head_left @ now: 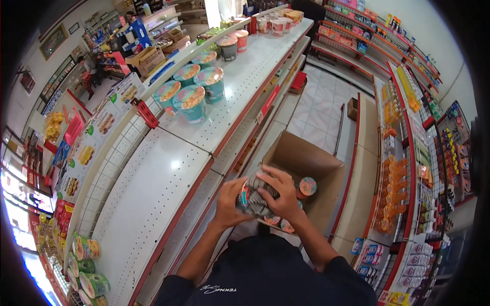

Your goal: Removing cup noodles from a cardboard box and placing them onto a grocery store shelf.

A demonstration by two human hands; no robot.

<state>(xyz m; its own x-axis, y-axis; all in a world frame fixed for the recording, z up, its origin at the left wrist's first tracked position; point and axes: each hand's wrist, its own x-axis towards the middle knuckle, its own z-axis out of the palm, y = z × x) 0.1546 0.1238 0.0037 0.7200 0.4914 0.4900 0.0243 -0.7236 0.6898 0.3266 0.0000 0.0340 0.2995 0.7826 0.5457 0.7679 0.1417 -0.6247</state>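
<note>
In front of my chest, above a cardboard box, my left hand (228, 202) is closed round a teal noodle cup (243, 196). My right hand (280, 192) presses a grey striped cloth (256, 200) against the cup's side. The cloth hides most of the cup. Below, the open cardboard box (316, 158) holds several more cups, among them one with an orange-and-teal lid (308, 186). To the upper left of my hands, several teal noodle cups (190, 102) stand grouped on the white perforated shelf top (153, 163).
Red-edged lower shelves (245, 153) run along my left. Farther along the top stand a dark cup (227, 48) and pink-red cups (240, 41). Green cups (93, 284) sit at the near left end. Stocked shelves (393, 188) line the right side. Far left, a person (87, 74) is in the background.
</note>
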